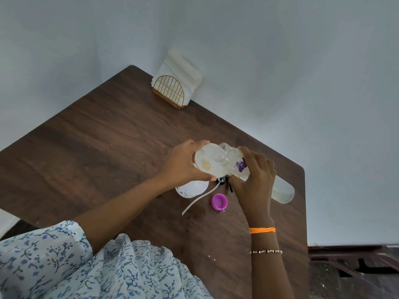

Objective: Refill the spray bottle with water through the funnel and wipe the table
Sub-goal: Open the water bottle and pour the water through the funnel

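The white funnel [208, 160] sits near the table's middle, its wide mouth facing up, gripped at the rim by the left hand [183, 162]. At its three o'clock the right hand [255, 178] is wrapped around a clear water bottle [237, 164], tilted so its open neck hangs over the funnel. The spray bottle under the funnel is hidden. At six o'clock lie the spray head's white tube [198, 198], a white rounded object [192, 188] and a purple cap [219, 202], open side up. The dark wooden table [97, 137] shows pale crumbs. At twelve o'clock, in the corner of pale blue walls [280, 61], stands a gold wire napkin holder [172, 89].
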`<state>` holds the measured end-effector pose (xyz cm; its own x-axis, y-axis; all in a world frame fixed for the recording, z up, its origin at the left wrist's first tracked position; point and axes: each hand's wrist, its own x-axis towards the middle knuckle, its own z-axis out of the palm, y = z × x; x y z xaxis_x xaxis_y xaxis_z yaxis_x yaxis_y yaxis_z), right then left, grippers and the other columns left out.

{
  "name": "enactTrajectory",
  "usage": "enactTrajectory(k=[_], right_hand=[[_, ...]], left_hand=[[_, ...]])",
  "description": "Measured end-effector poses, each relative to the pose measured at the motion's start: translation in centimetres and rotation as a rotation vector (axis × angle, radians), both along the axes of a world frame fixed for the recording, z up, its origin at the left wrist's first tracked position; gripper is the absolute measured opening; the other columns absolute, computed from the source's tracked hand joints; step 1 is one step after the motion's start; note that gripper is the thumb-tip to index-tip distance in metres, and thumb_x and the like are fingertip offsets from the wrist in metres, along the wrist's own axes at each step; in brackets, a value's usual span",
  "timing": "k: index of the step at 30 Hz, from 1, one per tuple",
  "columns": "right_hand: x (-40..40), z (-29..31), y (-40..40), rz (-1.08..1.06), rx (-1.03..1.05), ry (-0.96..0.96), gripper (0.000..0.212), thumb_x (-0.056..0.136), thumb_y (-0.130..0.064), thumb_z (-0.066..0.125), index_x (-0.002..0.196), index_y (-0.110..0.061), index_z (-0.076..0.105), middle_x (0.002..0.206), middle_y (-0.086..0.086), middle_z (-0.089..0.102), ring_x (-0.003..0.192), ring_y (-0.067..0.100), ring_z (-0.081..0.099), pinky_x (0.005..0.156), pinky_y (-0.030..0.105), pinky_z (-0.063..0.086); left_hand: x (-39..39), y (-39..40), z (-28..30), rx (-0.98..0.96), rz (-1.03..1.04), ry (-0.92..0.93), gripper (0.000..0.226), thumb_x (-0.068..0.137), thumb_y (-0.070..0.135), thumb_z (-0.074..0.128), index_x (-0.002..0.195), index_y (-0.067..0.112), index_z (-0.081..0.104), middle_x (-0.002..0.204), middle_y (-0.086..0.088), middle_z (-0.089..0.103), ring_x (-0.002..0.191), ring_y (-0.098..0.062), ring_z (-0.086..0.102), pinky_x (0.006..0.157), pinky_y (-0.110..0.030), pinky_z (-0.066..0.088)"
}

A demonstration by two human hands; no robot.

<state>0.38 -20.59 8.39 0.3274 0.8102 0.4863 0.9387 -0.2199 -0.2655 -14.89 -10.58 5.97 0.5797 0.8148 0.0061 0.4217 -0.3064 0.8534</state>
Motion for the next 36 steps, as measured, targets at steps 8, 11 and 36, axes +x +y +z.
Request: enactTrajectory(k=[8,11,36], right_hand=[[0.04,0.00,0.03,-0.010,-0.008,0.000,0.067,0.055,-0.006,0.086,0.117,-0.013,0.061,0.110,0.011,0.064,0.101,0.033,0.053,0.087,0.047,0.043],[-0.04,0.04,0.06,-0.012,-0.011,-0.003,0.067,0.055,-0.006,0.086,0.117,-0.012,0.061,0.110,0.012,0.064,0.101,0.033,0.053,0.087,0.048,0.043],[-0.05,0.00,0.08,-0.010,0.012,0.000,0.067,0.054,-0.005,0.086,0.116,-0.012,0.061,0.109,0.012,0.064,0.100,0.034,0.053,0.086,0.043,0.040]], left_hand=[[0.07,-0.03,0.10,-0.004,0.004,0.007,0.090,0.060,0.046,0.082,0.138,0.028,0.039,0.128,0.000,0.053,0.113,-0.015,0.051,0.091,-0.031,0.046],[0.08,-0.02,0.07,0.004,0.004,0.010,0.089,0.061,0.045,0.081,0.138,0.028,0.039,0.129,0.000,0.053,0.113,-0.014,0.051,0.089,-0.028,0.044],[0.05,0.06,-0.10,0.015,0.002,0.002,0.091,0.059,0.047,0.082,0.137,0.028,0.040,0.125,-0.001,0.055,0.111,-0.015,0.053,0.091,-0.033,0.050]])
